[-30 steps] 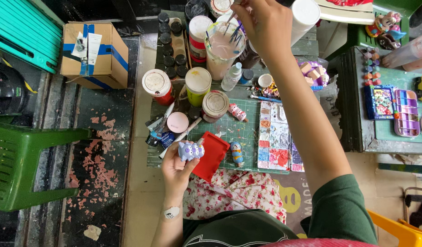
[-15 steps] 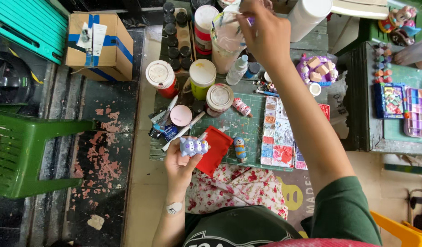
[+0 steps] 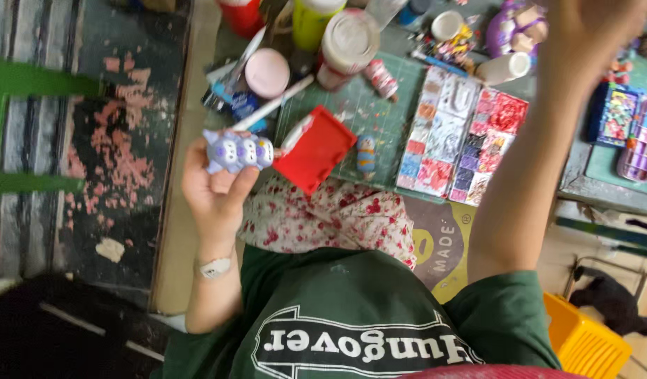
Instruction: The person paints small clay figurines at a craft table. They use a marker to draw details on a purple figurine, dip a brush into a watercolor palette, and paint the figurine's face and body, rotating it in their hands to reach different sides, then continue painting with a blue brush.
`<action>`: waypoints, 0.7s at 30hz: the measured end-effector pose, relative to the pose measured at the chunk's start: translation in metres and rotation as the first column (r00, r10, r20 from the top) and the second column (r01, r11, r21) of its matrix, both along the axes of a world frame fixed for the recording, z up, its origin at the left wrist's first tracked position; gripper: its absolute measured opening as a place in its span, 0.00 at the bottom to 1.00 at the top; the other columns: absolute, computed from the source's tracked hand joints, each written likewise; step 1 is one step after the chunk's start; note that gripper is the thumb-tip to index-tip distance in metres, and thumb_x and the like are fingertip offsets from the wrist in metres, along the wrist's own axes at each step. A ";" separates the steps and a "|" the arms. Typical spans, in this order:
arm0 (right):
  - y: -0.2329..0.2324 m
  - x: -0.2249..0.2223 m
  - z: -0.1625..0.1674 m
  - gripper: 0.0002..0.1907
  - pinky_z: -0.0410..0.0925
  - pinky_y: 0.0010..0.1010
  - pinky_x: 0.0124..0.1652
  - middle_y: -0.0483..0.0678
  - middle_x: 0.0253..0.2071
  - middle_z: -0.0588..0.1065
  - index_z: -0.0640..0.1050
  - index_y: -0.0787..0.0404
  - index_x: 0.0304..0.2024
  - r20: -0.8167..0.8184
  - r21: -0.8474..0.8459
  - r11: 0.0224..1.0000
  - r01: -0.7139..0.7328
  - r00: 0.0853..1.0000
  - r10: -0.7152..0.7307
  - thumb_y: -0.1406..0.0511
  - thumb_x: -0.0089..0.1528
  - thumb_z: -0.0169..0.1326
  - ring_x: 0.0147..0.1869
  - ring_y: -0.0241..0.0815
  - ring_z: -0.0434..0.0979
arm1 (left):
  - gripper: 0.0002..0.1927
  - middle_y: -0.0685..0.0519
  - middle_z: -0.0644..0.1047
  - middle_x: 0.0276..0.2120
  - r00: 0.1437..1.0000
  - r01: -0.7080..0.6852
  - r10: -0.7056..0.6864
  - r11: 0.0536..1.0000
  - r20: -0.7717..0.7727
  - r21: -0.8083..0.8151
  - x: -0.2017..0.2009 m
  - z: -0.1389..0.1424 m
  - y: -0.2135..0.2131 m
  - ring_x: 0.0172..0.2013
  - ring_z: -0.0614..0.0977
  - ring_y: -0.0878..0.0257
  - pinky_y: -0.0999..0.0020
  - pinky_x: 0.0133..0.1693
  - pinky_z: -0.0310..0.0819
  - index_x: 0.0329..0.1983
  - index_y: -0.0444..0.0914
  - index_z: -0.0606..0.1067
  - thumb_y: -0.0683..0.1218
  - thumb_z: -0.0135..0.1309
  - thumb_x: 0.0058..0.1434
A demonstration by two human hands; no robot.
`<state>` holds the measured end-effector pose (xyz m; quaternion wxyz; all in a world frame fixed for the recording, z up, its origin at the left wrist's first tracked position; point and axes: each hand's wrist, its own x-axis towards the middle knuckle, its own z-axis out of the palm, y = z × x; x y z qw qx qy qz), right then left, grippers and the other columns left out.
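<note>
A dark green short-sleeved shirt (image 3: 351,316) with white lettering across the chest covers the torso. A pale wristband (image 3: 215,267) circles the left wrist at nine o'clock. A red-flowered cloth (image 3: 323,217) covers the lap.

Glossy painted figurine (image 3: 237,151), shiny red plastic tray (image 3: 315,149), matt cutting mat (image 3: 369,112), floral cloth (image 3: 323,217), flaking painted floor (image 3: 120,140)

The left hand (image 3: 215,189) is gripping a small lilac painted figurine (image 3: 237,151) with its fingertips, just beside a red tray (image 3: 315,149) lying on the green cutting mat (image 3: 369,112). The right hand (image 3: 594,31) is reaching up, blurred, above the paint palettes (image 3: 460,133). A pink-lidded jar (image 3: 267,72) is standing nearby.
</note>
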<state>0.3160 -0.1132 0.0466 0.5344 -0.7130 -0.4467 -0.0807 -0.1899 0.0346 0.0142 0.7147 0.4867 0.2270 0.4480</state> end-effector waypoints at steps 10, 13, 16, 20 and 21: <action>-0.228 -0.329 -0.093 0.06 0.64 0.24 0.25 0.49 0.37 0.76 0.70 0.61 0.45 -0.736 0.023 0.980 0.199 0.666 -0.119 0.64 0.73 0.49 0.26 0.33 0.71 | 0.22 0.47 0.74 0.57 0.996 -0.083 0.083 0.997 -0.032 -0.001 -0.064 0.004 -0.026 0.58 0.82 0.48 0.50 0.65 0.77 0.62 0.34 0.67 0.34 0.63 0.69; -0.242 -0.340 -0.138 0.07 0.66 0.21 0.32 0.47 0.42 0.80 0.75 0.63 0.47 -0.736 -0.273 0.961 0.046 0.633 -0.239 0.66 0.72 0.48 0.33 0.29 0.74 | 0.23 0.49 0.73 0.57 0.995 -0.097 0.096 0.992 0.023 0.079 -0.061 0.009 -0.023 0.58 0.76 0.57 0.48 0.65 0.77 0.63 0.34 0.67 0.33 0.65 0.71; -0.253 -0.330 -0.162 0.08 0.64 0.21 0.30 0.50 0.35 0.77 0.77 0.62 0.45 -0.632 -0.435 0.893 0.113 0.668 -0.393 0.65 0.74 0.50 0.30 0.29 0.72 | 0.23 0.48 0.72 0.58 0.996 -0.082 0.087 0.990 -0.033 0.118 -0.044 0.013 -0.024 0.59 0.75 0.59 0.52 0.67 0.76 0.62 0.32 0.67 0.33 0.66 0.70; -0.266 -0.322 -0.167 0.11 0.63 0.23 0.28 0.50 0.25 0.80 0.78 0.61 0.39 -0.415 -0.632 0.751 0.192 0.734 -0.538 0.63 0.73 0.49 0.25 0.30 0.75 | 0.24 0.46 0.73 0.59 0.992 -0.008 0.020 0.995 -0.121 0.099 -0.028 0.006 -0.038 0.58 0.75 0.59 0.56 0.68 0.75 0.62 0.31 0.67 0.33 0.66 0.69; -0.266 -0.322 -0.166 0.11 0.64 0.23 0.28 0.49 0.27 0.80 0.77 0.62 0.40 -0.425 -0.595 0.773 0.221 0.730 -0.536 0.63 0.73 0.49 0.25 0.30 0.75 | 0.24 0.46 0.73 0.60 0.991 0.020 -0.008 0.996 -0.130 0.087 -0.026 0.002 -0.042 0.59 0.75 0.59 0.57 0.68 0.75 0.62 0.31 0.67 0.33 0.66 0.68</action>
